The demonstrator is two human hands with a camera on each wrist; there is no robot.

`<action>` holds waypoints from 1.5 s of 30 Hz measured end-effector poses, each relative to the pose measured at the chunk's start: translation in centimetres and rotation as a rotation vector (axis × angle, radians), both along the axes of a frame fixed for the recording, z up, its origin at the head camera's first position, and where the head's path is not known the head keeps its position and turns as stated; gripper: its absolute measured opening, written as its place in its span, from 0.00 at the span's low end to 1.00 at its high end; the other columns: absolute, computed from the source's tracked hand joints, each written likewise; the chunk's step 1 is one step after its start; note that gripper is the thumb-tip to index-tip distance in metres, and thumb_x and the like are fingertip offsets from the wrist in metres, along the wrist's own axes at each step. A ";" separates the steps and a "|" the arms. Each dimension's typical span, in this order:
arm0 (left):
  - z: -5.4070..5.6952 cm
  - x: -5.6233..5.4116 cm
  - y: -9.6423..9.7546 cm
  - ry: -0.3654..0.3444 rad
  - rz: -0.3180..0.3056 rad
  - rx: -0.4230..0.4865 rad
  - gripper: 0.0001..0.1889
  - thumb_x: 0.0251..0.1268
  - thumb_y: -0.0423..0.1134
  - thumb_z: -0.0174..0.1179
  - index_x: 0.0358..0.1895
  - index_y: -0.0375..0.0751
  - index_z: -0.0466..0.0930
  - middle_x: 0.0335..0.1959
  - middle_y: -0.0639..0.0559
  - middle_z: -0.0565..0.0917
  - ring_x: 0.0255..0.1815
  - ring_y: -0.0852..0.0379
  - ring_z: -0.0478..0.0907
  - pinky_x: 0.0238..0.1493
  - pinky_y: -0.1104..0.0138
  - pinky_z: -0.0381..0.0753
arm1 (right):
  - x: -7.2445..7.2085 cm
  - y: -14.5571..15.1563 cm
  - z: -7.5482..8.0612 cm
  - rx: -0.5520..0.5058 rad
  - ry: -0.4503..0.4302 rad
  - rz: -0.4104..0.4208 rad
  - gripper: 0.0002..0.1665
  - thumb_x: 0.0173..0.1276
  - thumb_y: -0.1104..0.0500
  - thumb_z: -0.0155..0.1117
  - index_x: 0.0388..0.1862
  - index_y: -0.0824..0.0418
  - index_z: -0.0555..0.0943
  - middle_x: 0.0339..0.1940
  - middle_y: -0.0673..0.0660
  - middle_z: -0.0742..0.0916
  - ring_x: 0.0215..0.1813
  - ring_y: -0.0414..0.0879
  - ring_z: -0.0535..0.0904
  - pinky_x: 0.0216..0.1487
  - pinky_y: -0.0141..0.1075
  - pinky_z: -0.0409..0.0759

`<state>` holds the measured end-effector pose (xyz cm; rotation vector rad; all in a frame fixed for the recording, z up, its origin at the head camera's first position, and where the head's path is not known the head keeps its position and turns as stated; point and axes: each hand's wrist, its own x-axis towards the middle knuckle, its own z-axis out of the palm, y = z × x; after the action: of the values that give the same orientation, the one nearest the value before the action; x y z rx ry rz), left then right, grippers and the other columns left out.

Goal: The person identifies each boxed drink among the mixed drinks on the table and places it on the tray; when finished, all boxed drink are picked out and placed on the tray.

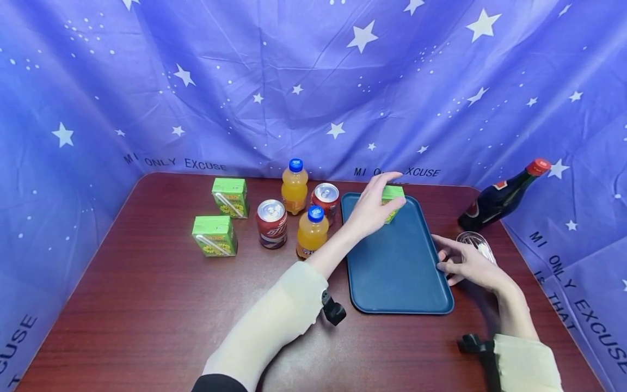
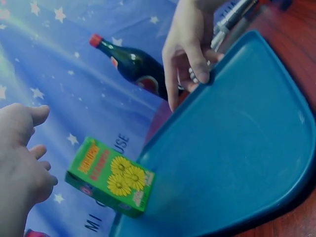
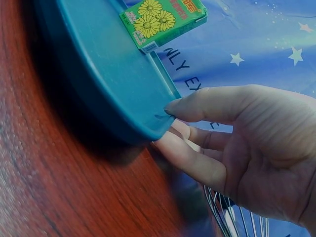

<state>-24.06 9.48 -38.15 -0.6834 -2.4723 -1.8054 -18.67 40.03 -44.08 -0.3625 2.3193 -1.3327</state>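
Note:
A green drink carton (image 2: 111, 177) with yellow flowers stands at the far end of the blue tray (image 1: 399, 272). My left hand (image 1: 372, 209) is spread beside the carton; in the left wrist view a gap shows between fingers and carton. My right hand (image 3: 266, 138) pinches the tray's right edge, thumb on the rim and fingers beneath it. Just behind that hand lies a wire whisk (image 1: 477, 242), partly covered by it in the head view.
Left of the tray stand two orange drink bottles (image 1: 312, 234), two soda cans (image 1: 271, 223) and two more green cartons (image 1: 214, 237). A dark bottle with a red cap (image 1: 499, 198) leans at the right. Blue star-print cloth (image 1: 294, 109) hangs around the table.

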 end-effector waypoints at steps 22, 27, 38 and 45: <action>3.6 4.1 -1.8 0.104 -0.124 0.172 0.30 0.78 0.44 0.58 0.79 0.56 0.61 0.74 0.56 0.73 0.77 0.64 0.67 0.78 0.56 0.69 | 0.0 0.0 -0.1 0.035 0.007 -0.024 0.44 0.73 0.69 0.62 0.82 0.67 0.54 0.41 0.55 0.78 0.30 0.42 0.85 0.29 0.48 0.88; 4.5 4.8 -2.7 0.129 -0.148 0.210 0.31 0.78 0.43 0.57 0.79 0.54 0.60 0.74 0.55 0.72 0.76 0.65 0.67 0.77 0.66 0.68 | 0.1 0.0 0.0 0.029 0.011 -0.022 0.44 0.72 0.71 0.61 0.82 0.68 0.54 0.41 0.57 0.77 0.29 0.42 0.84 0.29 0.47 0.88; 5.1 5.7 -5.2 0.205 -0.121 0.306 0.29 0.77 0.38 0.58 0.78 0.50 0.63 0.70 0.50 0.76 0.74 0.62 0.71 0.78 0.65 0.68 | 0.1 0.0 0.0 0.015 0.011 -0.016 0.44 0.73 0.70 0.61 0.82 0.69 0.53 0.42 0.61 0.78 0.31 0.41 0.85 0.29 0.48 0.88; 5.6 6.5 -7.3 0.245 -0.100 0.344 0.28 0.77 0.36 0.58 0.77 0.45 0.64 0.68 0.48 0.78 0.73 0.58 0.73 0.77 0.64 0.69 | 0.1 0.0 -0.1 0.014 0.021 -0.016 0.43 0.72 0.73 0.59 0.82 0.70 0.53 0.41 0.54 0.78 0.31 0.40 0.84 0.29 0.47 0.88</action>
<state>-17.60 2.22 -32.53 -0.9457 -1.9450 -1.9729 -18.53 40.00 -44.19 -0.3550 2.3523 -1.3257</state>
